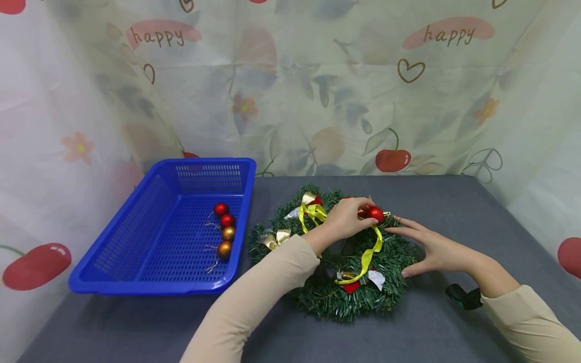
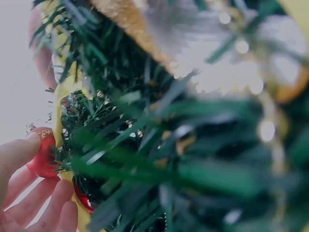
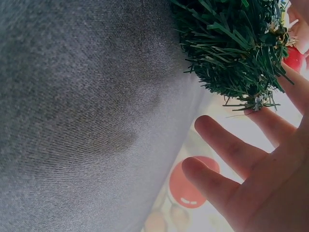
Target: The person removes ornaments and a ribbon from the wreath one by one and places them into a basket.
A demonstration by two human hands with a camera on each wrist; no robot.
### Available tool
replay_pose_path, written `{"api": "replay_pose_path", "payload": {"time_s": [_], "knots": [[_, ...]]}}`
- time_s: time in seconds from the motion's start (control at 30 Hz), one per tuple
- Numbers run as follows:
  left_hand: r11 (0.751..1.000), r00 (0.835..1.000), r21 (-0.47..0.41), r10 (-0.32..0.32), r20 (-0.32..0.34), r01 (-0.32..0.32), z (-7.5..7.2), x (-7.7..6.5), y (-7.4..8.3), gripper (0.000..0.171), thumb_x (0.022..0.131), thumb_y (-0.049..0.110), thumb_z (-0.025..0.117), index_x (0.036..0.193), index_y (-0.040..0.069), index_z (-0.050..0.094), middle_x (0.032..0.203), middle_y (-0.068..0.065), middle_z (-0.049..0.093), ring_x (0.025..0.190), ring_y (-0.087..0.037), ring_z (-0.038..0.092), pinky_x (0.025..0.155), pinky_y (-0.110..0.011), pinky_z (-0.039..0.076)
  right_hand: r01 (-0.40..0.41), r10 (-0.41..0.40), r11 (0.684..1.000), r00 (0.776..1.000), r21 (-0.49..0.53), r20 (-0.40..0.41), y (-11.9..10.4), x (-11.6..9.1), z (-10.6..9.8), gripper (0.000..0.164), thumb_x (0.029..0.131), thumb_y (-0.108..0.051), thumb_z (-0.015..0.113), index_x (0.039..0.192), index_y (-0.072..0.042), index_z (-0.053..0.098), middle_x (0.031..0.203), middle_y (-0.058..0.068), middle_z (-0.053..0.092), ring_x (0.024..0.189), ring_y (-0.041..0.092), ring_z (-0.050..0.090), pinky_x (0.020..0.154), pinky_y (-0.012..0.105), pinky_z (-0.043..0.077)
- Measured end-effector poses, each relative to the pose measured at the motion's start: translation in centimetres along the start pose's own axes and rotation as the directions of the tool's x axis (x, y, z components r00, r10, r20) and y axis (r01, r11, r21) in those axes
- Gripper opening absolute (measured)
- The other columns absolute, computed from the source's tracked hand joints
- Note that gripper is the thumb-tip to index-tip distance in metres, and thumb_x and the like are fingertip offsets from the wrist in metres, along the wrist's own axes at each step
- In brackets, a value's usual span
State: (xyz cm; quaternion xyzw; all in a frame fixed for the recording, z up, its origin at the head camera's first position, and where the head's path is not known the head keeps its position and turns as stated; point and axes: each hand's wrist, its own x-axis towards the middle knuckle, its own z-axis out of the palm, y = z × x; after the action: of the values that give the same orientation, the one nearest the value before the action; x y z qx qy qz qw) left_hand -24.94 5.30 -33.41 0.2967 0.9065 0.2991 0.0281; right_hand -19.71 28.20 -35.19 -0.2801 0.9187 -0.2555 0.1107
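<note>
A green Christmas wreath [image 1: 345, 302] lies on the dark table, trimmed with yellow ribbon [image 1: 373, 249], gold bows [image 1: 277, 238] and red and white pieces. My left hand [image 1: 347, 217] reaches over the wreath and pinches a red bauble [image 1: 374, 215] at its upper right side. In the left wrist view, thumb and fingers sit around that red bauble [image 2: 44, 154], close against the ribbon and needles. My right hand [image 1: 438, 249] is spread at the wreath's right edge. Its fingertips touch the needles there, and the right wrist view shows the fingers [image 3: 234, 147] extended.
A blue plastic basket [image 1: 122, 201] stands to the left, with red baubles [image 1: 221, 209] and gold baubles [image 1: 224, 249] along its right side. A dark grey cloth [image 1: 436, 196] covers the table. Patterned curtains [image 1: 290, 91] hang behind and at both sides.
</note>
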Motion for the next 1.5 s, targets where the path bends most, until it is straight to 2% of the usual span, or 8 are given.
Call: {"api": "replay_pose_path", "payload": {"time_s": [0.3, 0.6, 0.8, 1.0, 1.23, 1.5], "knots": [[1.000, 1.000, -0.019, 0.000, -0.020, 0.000, -0.9, -0.5, 0.0, 0.038, 0.090, 0.031, 0.062, 0.124, 0.016, 0.059, 0.120, -0.002, 0.064, 0.103, -0.015, 0.062, 0.075, -0.019, 0.049, -0.003, 0.003, 1.000, 1.000, 0.003, -0.002, -0.1, -0.1, 0.0, 0.086, 0.070, -0.048, 0.076, 0.141, -0.015, 0.039, 0.151, 0.028, 0.015, 0.133, 0.053, 0.023, 0.091, 0.067, 0.036], [0.999, 1.000, -0.031, 0.018, -0.017, -0.019, -2.4, -1.1, 0.0, 0.039, 0.089, 0.031, 0.063, 0.124, 0.015, 0.059, 0.118, -0.001, 0.064, 0.101, -0.015, 0.063, 0.077, -0.018, 0.050, 0.001, -0.001, 1.000, 1.000, 0.002, -0.001, 0.1, -0.1, -0.1, 0.086, 0.071, -0.047, 0.076, 0.141, -0.016, 0.038, 0.151, 0.029, 0.014, 0.133, 0.054, 0.022, 0.091, 0.067, 0.036], [0.999, 1.000, -0.031, 0.026, -0.011, -0.026, -3.3, -1.6, -0.1, 0.040, 0.089, 0.030, 0.063, 0.125, 0.015, 0.058, 0.120, -0.002, 0.064, 0.105, -0.014, 0.062, 0.083, -0.021, 0.050, 0.003, -0.003, 1.000, 1.000, -0.002, -0.002, 0.1, -0.1, 0.0, 0.086, 0.071, -0.047, 0.076, 0.141, -0.016, 0.038, 0.151, 0.028, 0.014, 0.133, 0.053, 0.022, 0.091, 0.067, 0.035], [0.999, 1.000, -0.041, 0.024, -0.019, -0.025, -4.0, -2.2, -0.4, 0.039, 0.089, 0.030, 0.063, 0.124, 0.016, 0.058, 0.117, -0.002, 0.065, 0.098, -0.015, 0.063, 0.077, -0.020, 0.050, 0.006, -0.007, 1.000, 1.000, -0.008, -0.007, 0.1, -0.1, 0.0, 0.086, 0.070, -0.048, 0.076, 0.141, -0.016, 0.039, 0.151, 0.028, 0.015, 0.133, 0.053, 0.023, 0.091, 0.067, 0.035], [0.998, 0.999, -0.047, 0.038, -0.019, -0.039, -4.8, -2.8, -0.6, 0.038, 0.089, 0.028, 0.063, 0.124, 0.014, 0.059, 0.116, -0.003, 0.065, 0.097, -0.017, 0.064, 0.077, -0.022, 0.051, 0.004, -0.004, 1.000, 1.000, -0.009, -0.003, 0.1, 0.0, 0.0, 0.087, 0.070, -0.049, 0.076, 0.141, -0.016, 0.039, 0.151, 0.027, 0.015, 0.133, 0.052, 0.022, 0.091, 0.067, 0.035], [0.999, 1.000, -0.032, 0.009, -0.003, -0.009, -5.5, -3.7, -0.8, 0.040, 0.089, 0.031, 0.063, 0.125, 0.015, 0.058, 0.119, -0.002, 0.063, 0.092, -0.016, 0.065, 0.078, -0.022, 0.052, 0.006, -0.006, 1.000, 1.000, -0.013, -0.007, 0.0, 0.0, 0.1, 0.086, 0.070, -0.048, 0.076, 0.141, -0.015, 0.040, 0.151, 0.027, 0.015, 0.133, 0.052, 0.022, 0.092, 0.068, 0.034]]}}
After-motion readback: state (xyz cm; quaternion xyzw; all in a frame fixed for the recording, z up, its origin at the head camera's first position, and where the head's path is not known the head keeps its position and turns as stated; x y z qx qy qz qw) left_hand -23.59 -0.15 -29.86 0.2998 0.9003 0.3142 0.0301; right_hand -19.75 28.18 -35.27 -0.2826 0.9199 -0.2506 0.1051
